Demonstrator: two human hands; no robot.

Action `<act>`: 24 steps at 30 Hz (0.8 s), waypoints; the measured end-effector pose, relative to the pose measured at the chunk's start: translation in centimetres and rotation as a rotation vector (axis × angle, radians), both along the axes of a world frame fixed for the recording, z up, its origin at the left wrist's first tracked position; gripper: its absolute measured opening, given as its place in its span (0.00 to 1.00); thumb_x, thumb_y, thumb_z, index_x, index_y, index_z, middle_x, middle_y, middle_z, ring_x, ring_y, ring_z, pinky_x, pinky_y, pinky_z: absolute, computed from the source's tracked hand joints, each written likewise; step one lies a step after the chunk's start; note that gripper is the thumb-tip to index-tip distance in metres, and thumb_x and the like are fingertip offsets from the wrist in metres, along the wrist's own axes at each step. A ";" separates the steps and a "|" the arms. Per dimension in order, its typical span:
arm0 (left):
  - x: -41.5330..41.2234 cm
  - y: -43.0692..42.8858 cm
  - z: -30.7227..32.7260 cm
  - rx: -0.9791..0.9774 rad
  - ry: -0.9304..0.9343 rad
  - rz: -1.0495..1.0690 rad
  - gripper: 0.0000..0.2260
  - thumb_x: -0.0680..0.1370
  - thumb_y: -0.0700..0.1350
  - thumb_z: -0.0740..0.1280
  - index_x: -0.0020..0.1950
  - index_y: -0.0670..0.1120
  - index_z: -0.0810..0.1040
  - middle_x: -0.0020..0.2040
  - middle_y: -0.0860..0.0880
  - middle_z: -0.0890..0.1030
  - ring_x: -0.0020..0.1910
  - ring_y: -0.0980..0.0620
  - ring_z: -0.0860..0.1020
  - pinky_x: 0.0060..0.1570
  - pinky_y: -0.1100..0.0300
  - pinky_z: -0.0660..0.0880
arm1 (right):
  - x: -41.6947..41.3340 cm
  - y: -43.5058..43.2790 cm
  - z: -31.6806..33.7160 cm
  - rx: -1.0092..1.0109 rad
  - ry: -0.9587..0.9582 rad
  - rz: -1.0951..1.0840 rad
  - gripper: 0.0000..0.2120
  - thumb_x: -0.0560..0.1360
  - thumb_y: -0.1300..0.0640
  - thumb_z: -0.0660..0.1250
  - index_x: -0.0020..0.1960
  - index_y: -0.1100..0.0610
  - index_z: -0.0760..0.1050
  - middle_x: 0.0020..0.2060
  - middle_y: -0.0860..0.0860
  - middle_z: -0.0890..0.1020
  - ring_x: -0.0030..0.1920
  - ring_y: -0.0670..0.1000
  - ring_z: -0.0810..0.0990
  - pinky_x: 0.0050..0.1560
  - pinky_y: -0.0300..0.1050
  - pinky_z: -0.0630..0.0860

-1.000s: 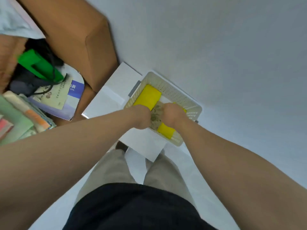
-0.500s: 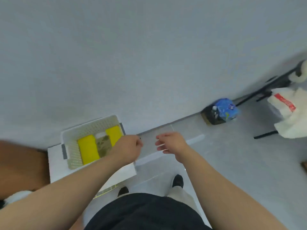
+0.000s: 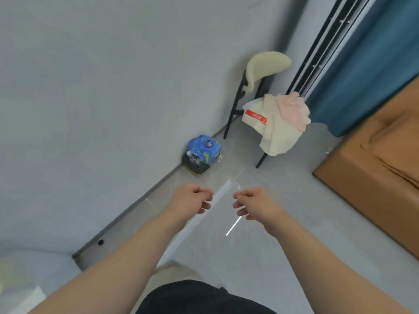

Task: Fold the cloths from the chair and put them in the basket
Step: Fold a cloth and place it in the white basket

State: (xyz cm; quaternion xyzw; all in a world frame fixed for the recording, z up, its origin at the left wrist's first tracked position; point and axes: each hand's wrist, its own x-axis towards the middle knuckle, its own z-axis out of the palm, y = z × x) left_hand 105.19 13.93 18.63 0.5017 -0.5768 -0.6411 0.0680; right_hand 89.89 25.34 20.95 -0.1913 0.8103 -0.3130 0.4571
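Note:
A cream chair (image 3: 265, 66) with black legs stands by the wall at the upper right. Draped over its seat are a cream cloth (image 3: 275, 132) with a red label and a pink cloth (image 3: 293, 108) on top of it. My left hand (image 3: 189, 203) and my right hand (image 3: 255, 205) hover side by side over the floor, well short of the chair. Both have loosely curled fingers and hold nothing. The basket is out of view.
A blue patterned pack (image 3: 204, 148) sits on a dark bin against the wall's base. A brown cardboard box (image 3: 374, 168) fills the right side. A blue curtain (image 3: 367, 62) and black rack bars (image 3: 317, 44) stand behind the chair. The grey tiled floor (image 3: 238, 245) stretches ahead.
My view has swung right, away from the basket with folded cloths, toward the chair. Both hands let go of the cloth and came out of the basket with nothing in them.

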 end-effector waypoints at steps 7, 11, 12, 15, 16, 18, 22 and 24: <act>-21.4 -0.6 1.5 -0.015 0.039 -0.101 0.06 0.80 0.40 0.66 0.50 0.45 0.83 0.46 0.47 0.85 0.37 0.53 0.82 0.41 0.60 0.79 | -19.5 0.4 0.9 -0.026 0.047 -0.097 0.09 0.81 0.58 0.61 0.53 0.51 0.80 0.44 0.48 0.85 0.41 0.49 0.84 0.45 0.44 0.80; -34.0 -4.1 -0.9 0.007 0.049 -0.103 0.06 0.80 0.39 0.65 0.50 0.44 0.83 0.46 0.47 0.85 0.37 0.52 0.82 0.41 0.59 0.78 | -31.4 -2.1 -0.6 -0.026 0.067 -0.155 0.08 0.81 0.57 0.61 0.53 0.51 0.80 0.44 0.48 0.85 0.42 0.49 0.85 0.44 0.42 0.80; -36.7 -5.0 -1.6 0.019 0.052 -0.101 0.06 0.80 0.39 0.65 0.50 0.44 0.82 0.46 0.46 0.85 0.37 0.52 0.81 0.41 0.59 0.78 | -34.0 -2.7 -0.8 -0.025 0.073 -0.168 0.09 0.81 0.57 0.61 0.53 0.51 0.80 0.44 0.48 0.85 0.42 0.49 0.85 0.42 0.42 0.79; -46.1 -8.0 -3.0 0.072 0.041 -0.106 0.06 0.80 0.38 0.65 0.51 0.42 0.82 0.46 0.45 0.84 0.36 0.52 0.80 0.41 0.59 0.78 | -42.7 -5.2 -1.3 -0.004 0.092 -0.208 0.09 0.81 0.57 0.61 0.54 0.53 0.81 0.45 0.49 0.85 0.41 0.49 0.84 0.40 0.41 0.77; -49.5 -9.1 -3.2 0.093 0.036 -0.105 0.06 0.80 0.38 0.65 0.51 0.42 0.82 0.46 0.45 0.83 0.35 0.52 0.80 0.40 0.59 0.78 | -45.8 -6.0 -1.3 0.007 0.094 -0.224 0.09 0.81 0.57 0.61 0.54 0.53 0.80 0.45 0.49 0.85 0.40 0.49 0.84 0.39 0.41 0.77; -55.7 -11.2 -3.2 0.128 0.034 -0.103 0.06 0.79 0.38 0.66 0.51 0.41 0.82 0.46 0.45 0.83 0.34 0.52 0.80 0.39 0.59 0.78 | -51.4 -7.7 -1.0 0.016 0.098 -0.247 0.09 0.81 0.58 0.61 0.55 0.54 0.80 0.45 0.50 0.85 0.38 0.48 0.83 0.38 0.40 0.76; -65.9 -14.9 -2.8 0.152 0.027 -0.098 0.06 0.78 0.37 0.66 0.51 0.40 0.82 0.45 0.45 0.83 0.34 0.51 0.80 0.41 0.57 0.77 | -61.0 -10.7 -0.7 0.043 0.093 -0.270 0.09 0.81 0.57 0.61 0.53 0.53 0.80 0.46 0.50 0.85 0.39 0.48 0.83 0.39 0.41 0.77; -70.3 -16.7 -3.1 0.150 0.020 -0.102 0.06 0.78 0.37 0.66 0.52 0.39 0.82 0.46 0.44 0.83 0.34 0.51 0.80 0.37 0.60 0.77 | -65.7 -12.5 -1.5 0.045 0.088 -0.255 0.08 0.81 0.58 0.62 0.53 0.52 0.80 0.46 0.50 0.84 0.39 0.48 0.83 0.38 0.41 0.77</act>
